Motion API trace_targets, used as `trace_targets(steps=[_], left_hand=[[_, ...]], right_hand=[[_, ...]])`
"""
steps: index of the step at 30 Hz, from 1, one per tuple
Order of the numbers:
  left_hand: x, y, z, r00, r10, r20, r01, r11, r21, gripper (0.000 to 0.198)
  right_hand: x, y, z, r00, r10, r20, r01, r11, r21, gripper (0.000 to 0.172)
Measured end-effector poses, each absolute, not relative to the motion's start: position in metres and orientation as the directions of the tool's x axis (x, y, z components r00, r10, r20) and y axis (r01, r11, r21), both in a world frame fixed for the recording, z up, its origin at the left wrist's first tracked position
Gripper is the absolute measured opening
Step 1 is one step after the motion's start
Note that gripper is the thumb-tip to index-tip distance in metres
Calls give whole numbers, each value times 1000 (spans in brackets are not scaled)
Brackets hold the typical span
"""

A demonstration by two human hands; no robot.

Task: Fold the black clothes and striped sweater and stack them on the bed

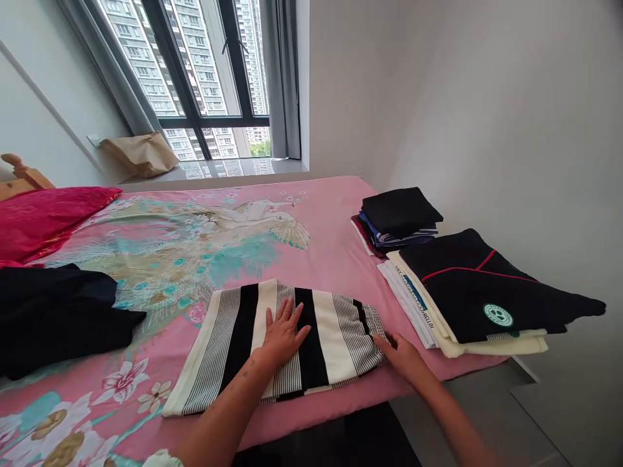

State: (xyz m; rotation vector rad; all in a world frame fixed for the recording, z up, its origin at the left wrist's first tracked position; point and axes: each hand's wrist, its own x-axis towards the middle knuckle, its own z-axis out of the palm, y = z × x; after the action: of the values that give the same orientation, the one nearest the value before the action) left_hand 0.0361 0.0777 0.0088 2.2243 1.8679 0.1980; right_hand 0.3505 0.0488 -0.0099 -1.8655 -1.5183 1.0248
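Observation:
A black-and-cream striped garment (321, 331) lies folded nearly flat near the bed's front edge. My left hand (283, 334) rests on its middle, palm down with the fingers spread. At the garment's right end, which is bunched a little, my right hand (402, 357) has its fingers closed round the edge; part of the grip is hidden. Just right of that hand is a stack of folded clothes, topped by a black garment with red piping (479, 285) and a round green-and-white emblem. Cream (455, 348) and white printed cloth (406, 301) show beneath it.
Farther back stands another folded stack with a black piece (402, 211) on top. A dark garment (63, 318) lies loosely at the left, near a red pillow (53, 217). The pink floral bedsheet (335, 214) covers the bed. A brown paper bag (143, 154) sits on the windowsill.

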Motion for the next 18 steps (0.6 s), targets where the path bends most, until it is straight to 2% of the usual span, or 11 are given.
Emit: trace_targets(steps=[3,6,8,9,11,13,15,18], left_hand=[[69,75,10,251,967,-39,926,-228,302,62],[89,73,9,249,967,-58,926,-220,308,67],[93,72,8,241,969,-52,921,-211,329,71],[92,71,8,238,970,-46,910,-206,360,71],[91,70,9,210,977,-28,851,-169,497,70],[93,69,9,148,989,-14,754,-104,649,68],[99,70,10,70,997,-10,661,-39,750,65],[110,69,10,-23,999,-26,538,35,842,61]], right_hand=[[343,64,-3,11,953,-303,465,-273,-842,53],[334,70,5,-121,900,-418,182,-394,-901,49],[331,67,14,-203,880,-429,3,-437,-899,49],[330,63,19,-234,878,-417,-71,-443,-893,50],[327,54,33,-279,877,-392,-180,-448,-876,52],[321,47,50,-294,884,-365,-228,-435,-871,54],[309,42,69,-262,909,-324,-224,-383,-896,60],[280,42,93,-191,940,-283,-101,-306,-947,74]])
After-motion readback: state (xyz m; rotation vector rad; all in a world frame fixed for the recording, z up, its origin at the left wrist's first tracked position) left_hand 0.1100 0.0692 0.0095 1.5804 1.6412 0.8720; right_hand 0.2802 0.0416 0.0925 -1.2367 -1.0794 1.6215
